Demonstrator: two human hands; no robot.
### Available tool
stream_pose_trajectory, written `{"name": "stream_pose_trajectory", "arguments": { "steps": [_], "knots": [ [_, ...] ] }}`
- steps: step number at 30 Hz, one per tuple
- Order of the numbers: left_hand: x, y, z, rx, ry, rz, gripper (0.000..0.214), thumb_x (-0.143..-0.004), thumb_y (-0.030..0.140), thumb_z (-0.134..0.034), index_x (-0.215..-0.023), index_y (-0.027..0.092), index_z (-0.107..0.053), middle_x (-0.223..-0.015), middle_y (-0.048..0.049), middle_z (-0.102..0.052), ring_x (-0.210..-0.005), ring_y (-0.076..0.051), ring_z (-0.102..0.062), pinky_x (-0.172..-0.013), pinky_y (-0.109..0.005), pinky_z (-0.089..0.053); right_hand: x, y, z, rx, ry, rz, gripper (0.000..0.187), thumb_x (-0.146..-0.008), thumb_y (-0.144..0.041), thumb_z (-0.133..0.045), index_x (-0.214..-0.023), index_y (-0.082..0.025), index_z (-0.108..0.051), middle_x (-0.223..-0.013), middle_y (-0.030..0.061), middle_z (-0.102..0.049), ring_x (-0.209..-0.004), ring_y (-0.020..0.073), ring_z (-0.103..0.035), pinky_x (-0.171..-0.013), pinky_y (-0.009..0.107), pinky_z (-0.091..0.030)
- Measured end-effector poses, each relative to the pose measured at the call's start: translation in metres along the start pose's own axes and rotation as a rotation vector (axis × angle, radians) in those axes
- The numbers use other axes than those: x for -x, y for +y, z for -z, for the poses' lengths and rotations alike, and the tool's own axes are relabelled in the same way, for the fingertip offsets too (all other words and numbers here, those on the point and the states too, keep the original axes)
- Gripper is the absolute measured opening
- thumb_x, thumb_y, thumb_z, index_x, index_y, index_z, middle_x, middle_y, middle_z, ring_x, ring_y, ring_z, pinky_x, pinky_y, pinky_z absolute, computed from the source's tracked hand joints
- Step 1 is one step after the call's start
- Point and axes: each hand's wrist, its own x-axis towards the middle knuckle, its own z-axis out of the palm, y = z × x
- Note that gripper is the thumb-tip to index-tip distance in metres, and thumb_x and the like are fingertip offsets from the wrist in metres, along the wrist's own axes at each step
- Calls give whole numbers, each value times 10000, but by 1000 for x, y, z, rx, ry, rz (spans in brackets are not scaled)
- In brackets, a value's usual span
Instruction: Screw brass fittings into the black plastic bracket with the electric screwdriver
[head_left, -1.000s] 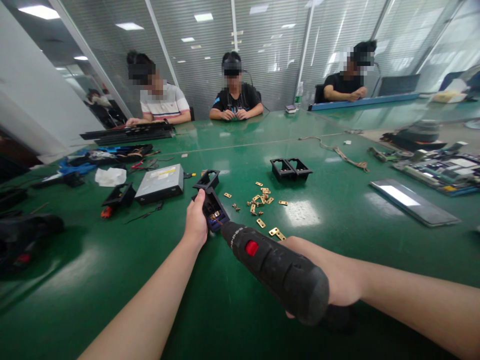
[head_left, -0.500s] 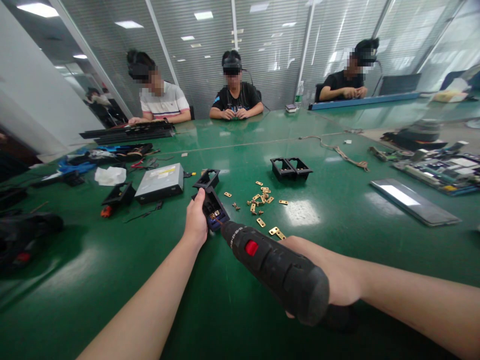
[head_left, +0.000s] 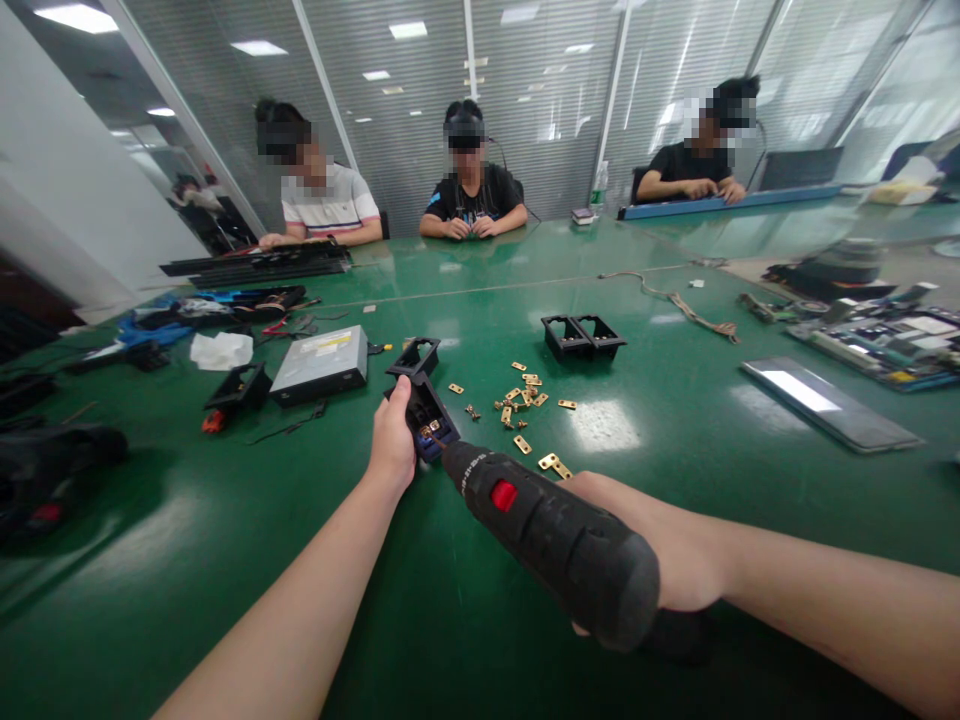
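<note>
My left hand [head_left: 391,440] is closed around a small black plastic housing [head_left: 427,414] with brass parts inside, held down on the green table [head_left: 225,560]. My right hand [head_left: 660,560] grips a black electric screwdriver [head_left: 551,540] with a red switch. Its tip points into the near end of the housing. Loose brass plates and screws [head_left: 525,400] lie scattered just right of the housing. A second black frame [head_left: 414,357] sits right behind it.
A double black frame [head_left: 581,337] and a grey optical drive [head_left: 319,365] lie further back. Circuit boards [head_left: 877,335] and a metal plate [head_left: 825,402] are at the right, tools and cables [head_left: 217,310] at the left. Three people sit across the table.
</note>
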Motion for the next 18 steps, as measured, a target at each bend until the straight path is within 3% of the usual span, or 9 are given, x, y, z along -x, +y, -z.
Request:
{"name": "stream_pose_trajectory", "arguments": {
  "steps": [4,9,18],
  "knots": [
    [0,0,-1,-29,54,3,747,-1002,850,-962,-1333,196,-818,-1054,-129,-909,-1010,-370,-923,-915,-480,-764,1,-1,0,-11,-11,-4,637,-640,-530,-1266,-838,-213,-749,-792,-45,-768,-719,172,-657,-642,289,-521],
    [-1,-3,0,-20,38,-20,752,-989,855,-972,-1324,200,-814,-1051,-132,-908,-1010,-374,-930,-914,-487,-771,0,-2,-1,-45,-3,8,631,-609,-526,-1276,-837,-211,-778,-805,-29,-809,-716,196,-721,-625,289,-537],
    [-3,-4,4,-31,48,1,664,-996,795,-982,-1254,203,-826,-1046,-130,-897,-977,-361,-912,-870,-466,-758,1,-1,0,-48,-2,3,592,-636,-453,-1286,-814,-204,-780,-791,-31,-798,-724,192,-694,-656,299,-528]
  ]
}}
